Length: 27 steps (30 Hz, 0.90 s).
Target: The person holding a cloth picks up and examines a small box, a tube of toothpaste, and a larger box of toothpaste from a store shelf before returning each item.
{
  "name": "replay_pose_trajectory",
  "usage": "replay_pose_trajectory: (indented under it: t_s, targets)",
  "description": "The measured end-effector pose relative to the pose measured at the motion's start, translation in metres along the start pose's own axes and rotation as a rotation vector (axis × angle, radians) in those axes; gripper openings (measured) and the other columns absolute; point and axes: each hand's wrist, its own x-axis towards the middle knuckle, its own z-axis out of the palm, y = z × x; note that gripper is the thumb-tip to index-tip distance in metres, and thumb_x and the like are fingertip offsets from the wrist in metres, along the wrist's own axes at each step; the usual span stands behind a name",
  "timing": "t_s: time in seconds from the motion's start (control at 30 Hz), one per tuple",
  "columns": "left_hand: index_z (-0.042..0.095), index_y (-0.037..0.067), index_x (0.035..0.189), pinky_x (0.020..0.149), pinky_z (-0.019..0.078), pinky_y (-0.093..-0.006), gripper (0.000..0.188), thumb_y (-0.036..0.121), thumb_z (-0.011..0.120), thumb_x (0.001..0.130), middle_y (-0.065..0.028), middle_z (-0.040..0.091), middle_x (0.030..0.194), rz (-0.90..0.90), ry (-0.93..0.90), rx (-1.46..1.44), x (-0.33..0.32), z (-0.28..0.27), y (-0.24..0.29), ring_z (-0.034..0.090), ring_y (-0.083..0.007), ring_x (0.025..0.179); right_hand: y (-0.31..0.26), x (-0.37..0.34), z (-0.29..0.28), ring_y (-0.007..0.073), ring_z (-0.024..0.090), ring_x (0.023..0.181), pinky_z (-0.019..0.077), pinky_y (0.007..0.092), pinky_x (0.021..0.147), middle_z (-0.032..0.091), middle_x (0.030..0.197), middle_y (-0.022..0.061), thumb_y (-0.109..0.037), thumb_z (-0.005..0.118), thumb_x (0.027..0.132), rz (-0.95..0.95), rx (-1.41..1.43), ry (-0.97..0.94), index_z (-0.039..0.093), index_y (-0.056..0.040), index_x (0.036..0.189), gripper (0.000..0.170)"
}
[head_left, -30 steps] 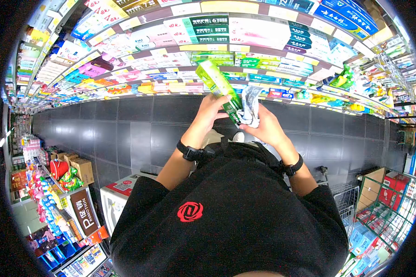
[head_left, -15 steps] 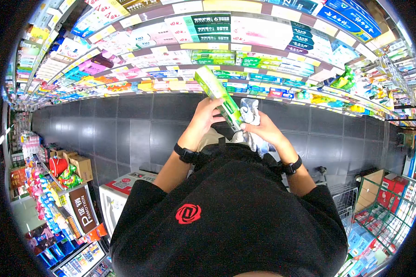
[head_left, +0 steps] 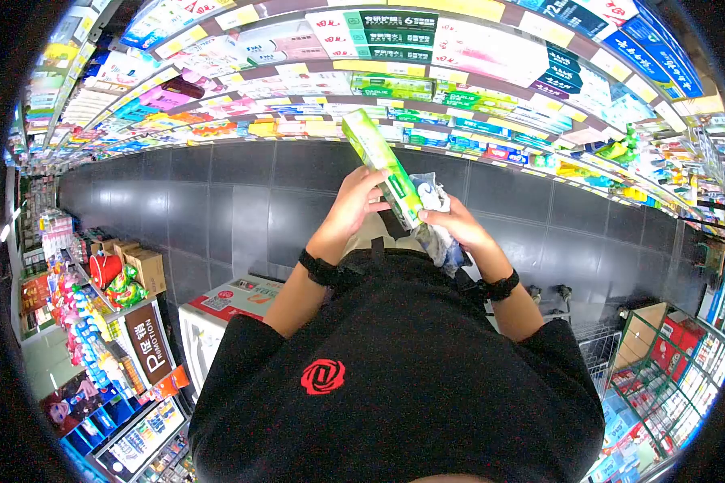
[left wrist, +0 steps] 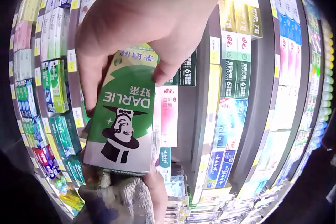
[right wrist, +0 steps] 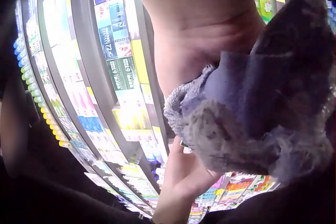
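Note:
A long green and yellow box (head_left: pixel 379 161) is held at a slant in front of the body. My left hand (head_left: pixel 354 201) grips its side, thumb on top; in the left wrist view the left hand (left wrist: pixel 147 19) pinches the DARLIE carton (left wrist: pixel 123 113) between thumb and fingers. At the box's lower end, my right hand (head_left: pixel 459 225) holds a crumpled grey and white cloth (head_left: pixel 433 197), its thumb touching the box. The cloth (right wrist: pixel 226 124) hides most of the right hand's fingers in the right wrist view.
Shelves of boxed goods (head_left: pixel 483 56) curve across the front, above a dark tiled floor (head_left: pixel 298 173). A white cabinet (head_left: pixel 234 298) stands at the left, with a promotion sign (head_left: pixel 149 342) beyond. A wire cart (head_left: pixel 600 350) and green wire cage (head_left: pixel 669 354) are at the right.
The cloth was upright beside the box and now hangs lower, below the right hand. The box keeps much the same slant. The shelves have shifted and tilted in the head view.

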Motion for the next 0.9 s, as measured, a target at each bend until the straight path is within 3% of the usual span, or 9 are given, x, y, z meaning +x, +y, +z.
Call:
replay_pose_trajectory:
  t_s: [0.3, 0.4, 0.43, 0.7, 0.83, 0.9]
  targets:
    - [0.053, 0.005, 0.128, 0.091, 0.0529, -0.0384, 0.048, 0.039, 0.063, 0.096, -0.0075, 0.064, 0.121, -0.084, -0.139, 0.092, 0.029, -0.044, 0.045, 0.065, -0.019, 0.108, -0.014, 0.037, 0.029, 0.0189, 0.061, 0.112, 0.0467, 0.0325, 0.1, 0.064, 0.126, 0.0097, -0.024, 0.072, 0.088, 0.032, 0.128, 0.049, 0.055, 0.0012, 0.134, 0.055]
    - [0.053, 0.006, 0.129, 0.089, 0.0546, -0.0368, 0.04, 0.033, 0.059, 0.099, -0.0081, 0.066, 0.12, -0.109, -0.19, 0.041, 0.05, -0.066, 0.056, 0.067, -0.0194, 0.105, -0.011, 0.048, 0.033, 0.0221, 0.069, 0.097, 0.0556, 0.0342, 0.086, 0.069, 0.113, 0.0103, -0.025, 0.072, 0.087, 0.197, 0.323, 0.185, 0.058, -0.0004, 0.129, 0.05]
    - [0.054, 0.008, 0.127, 0.086, 0.0558, -0.035, 0.033, 0.028, 0.057, 0.101, -0.0075, 0.067, 0.118, -0.117, -0.21, 0.0, 0.056, -0.072, 0.061, 0.068, -0.0187, 0.102, -0.009, 0.053, 0.036, 0.0221, 0.069, 0.097, 0.0556, 0.0342, 0.086, 0.069, 0.113, 0.0103, -0.025, 0.072, 0.087, 0.198, 0.321, 0.197, 0.058, -0.0004, 0.129, 0.05]
    - [0.05, 0.004, 0.135, 0.09, 0.0561, -0.0394, 0.042, 0.026, 0.059, 0.1, -0.01, 0.066, 0.121, -0.159, -0.314, 0.003, 0.086, -0.118, 0.07, 0.068, -0.0217, 0.105, 0.015, 0.086, 0.053, 0.0206, 0.071, 0.088, 0.0581, 0.0333, 0.078, 0.072, 0.106, 0.0112, -0.026, 0.07, 0.09, 0.231, 0.562, 0.184, 0.065, 0.0005, 0.12, 0.04]
    - [0.053, 0.002, 0.131, 0.088, 0.0586, -0.0409, 0.042, 0.026, 0.062, 0.098, -0.0113, 0.065, 0.121, -0.112, -0.261, 0.113, 0.095, -0.131, 0.074, 0.068, -0.0229, 0.105, 0.007, 0.102, 0.069, 0.0206, 0.071, 0.085, 0.0588, 0.0355, 0.072, 0.071, 0.102, 0.0105, -0.032, 0.071, 0.092, 0.205, 0.387, 0.356, 0.061, 0.0021, 0.121, 0.047]
    - [0.054, 0.002, 0.13, 0.086, 0.0594, -0.0411, 0.042, 0.026, 0.063, 0.098, -0.0115, 0.066, 0.12, -0.104, -0.226, 0.209, 0.104, -0.139, 0.071, 0.069, -0.0232, 0.104, 0.014, 0.109, 0.066, 0.0201, 0.07, 0.083, 0.058, 0.0357, 0.07, 0.07, 0.101, 0.0104, -0.034, 0.072, 0.091, 0.241, 0.296, 0.536, 0.058, 0.0021, 0.123, 0.051]
